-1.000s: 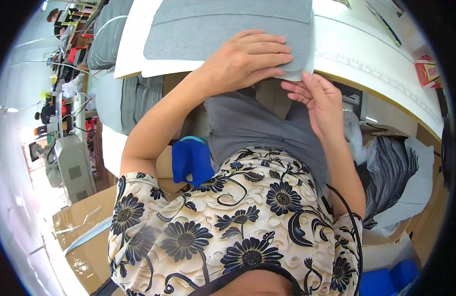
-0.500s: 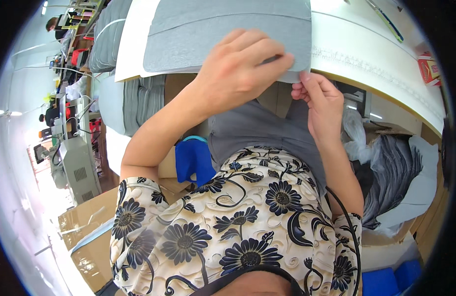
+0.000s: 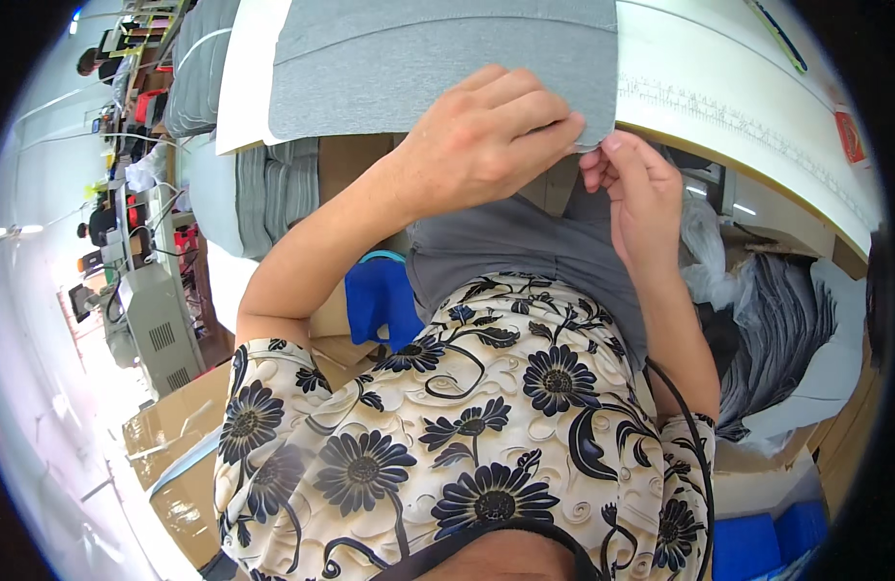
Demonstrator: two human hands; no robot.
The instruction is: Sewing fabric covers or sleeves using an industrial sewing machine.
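A grey fabric panel [image 3: 370, 87] with rounded corners and a seam line across it lies on the white table, its near edge at the table's front. My left hand [image 3: 496, 140] is closed at the panel's near right corner, thumb and fingers pressed together over the cloth. Beside it my right hand [image 3: 643, 189] pinches the tip of that same corner between thumb and forefinger, its other fingers curled in. The two sets of fingertips are close together, and the fingers partly hide the cloth between them.
Printed ruler marks run along the white table [image 3: 699, 58], where a pen-like tool [image 3: 781, 39] and a red box [image 3: 851, 136] lie. Stacked grey cloth pieces [image 3: 278, 194] sit at the left; a dark grey bundle [image 3: 776, 329] lies at the right. A blue stool [image 3: 379, 300] stands below.
The panel's near right corner, lifted with its paler underside showing before, now lies flatter. My right hand has shifted slightly right, and the panel has moved a little toward me.
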